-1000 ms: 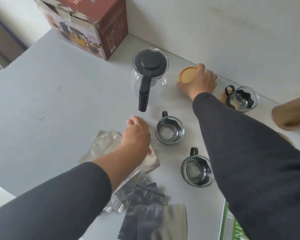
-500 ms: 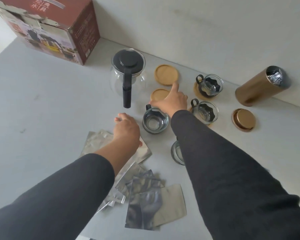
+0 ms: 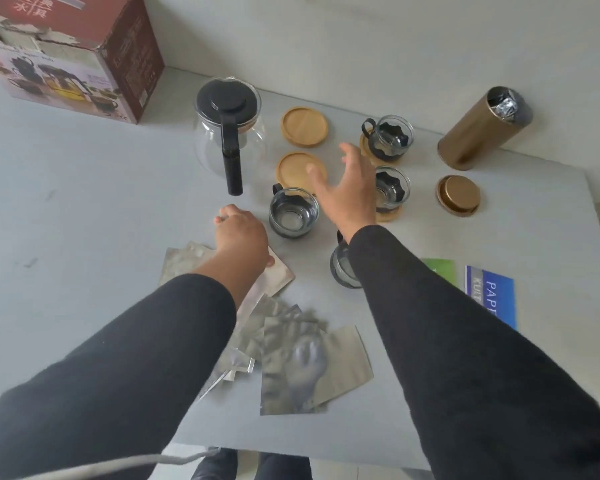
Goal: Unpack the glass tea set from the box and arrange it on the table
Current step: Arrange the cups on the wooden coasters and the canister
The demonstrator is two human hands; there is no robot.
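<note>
A glass teapot [image 3: 229, 140] with a black lid and handle stands at the back of the grey table [image 3: 84, 220]. Two bare wooden coasters [image 3: 304, 125] [image 3: 293, 168] lie to its right. Two glass cups [image 3: 392, 136] [image 3: 392, 188] sit on coasters further right. A third cup [image 3: 293, 213] stands on the bare table, and a fourth [image 3: 342, 268] is half hidden by my right sleeve. My right hand [image 3: 347, 188] hovers open above the near coaster, holding nothing. My left hand [image 3: 241, 240] rests, fingers curled, left of the third cup, over the foil packets.
The red tea-set box [image 3: 73, 57] stands at the back left against the wall. A gold canister [image 3: 482, 129] lies open at the back right, its lid [image 3: 458, 194] beside it. Foil packets [image 3: 291, 344] are scattered near me. Green and blue leaflets [image 3: 489, 296] lie at the right.
My right hand has lifted off the near coaster and spread its fingers. The camera view has shifted, bringing the leaflets into sight. My left hand has stayed about where it was.
</note>
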